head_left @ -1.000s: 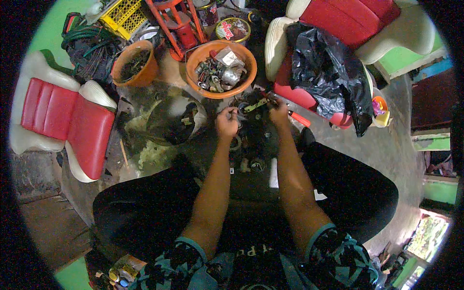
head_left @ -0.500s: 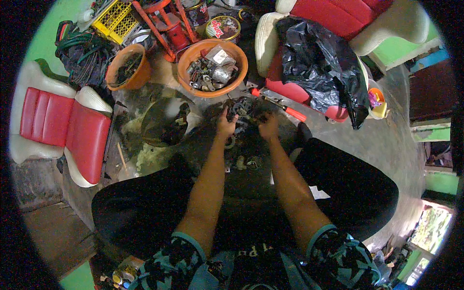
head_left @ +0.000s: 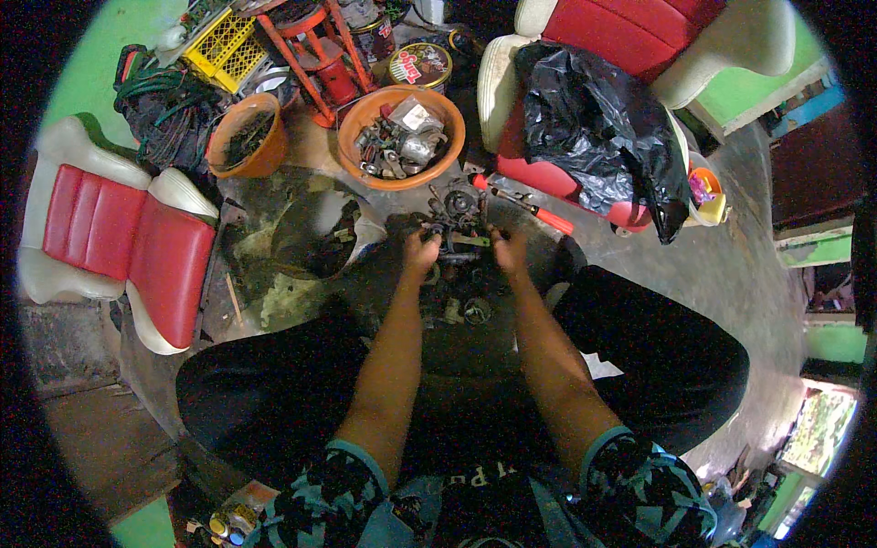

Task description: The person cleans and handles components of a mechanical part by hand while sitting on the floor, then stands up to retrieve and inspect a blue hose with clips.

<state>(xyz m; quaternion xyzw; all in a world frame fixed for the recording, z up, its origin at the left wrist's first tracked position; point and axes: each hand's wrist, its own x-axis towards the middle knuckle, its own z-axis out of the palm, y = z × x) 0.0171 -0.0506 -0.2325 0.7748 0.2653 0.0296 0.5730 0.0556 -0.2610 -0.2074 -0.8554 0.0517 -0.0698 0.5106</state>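
Note:
Both forearms reach forward from the lower edge over my crossed legs. My left hand [head_left: 422,252] is closed at the left side of a heap of dark metal parts [head_left: 459,205] on the floor; a small dark piece shows at its fingertips. Opposite it, my right hand [head_left: 508,250] is closed too, thumb side up. In the gap between the hands lies a thin pale-greenish strip [head_left: 471,240], its end near the right thumb. What each hand grips is too dark and small to name. A few small loose parts [head_left: 474,311] lie nearer to me.
Beyond the heap stands an orange basin [head_left: 347,157] of metal parts, beside an orange bucket [head_left: 245,166] and a red metal stand [head_left: 325,117]. A red-handled tool [head_left: 551,219] lies to the right. Red-and-white seats [head_left: 169,265] flank me; a black plastic bag [head_left: 594,128] covers one.
My right hand has turned thumb-up and moved slightly down; the left has dropped a little. The pale-greenish strip now shows between them. The whole view has shifted slightly.

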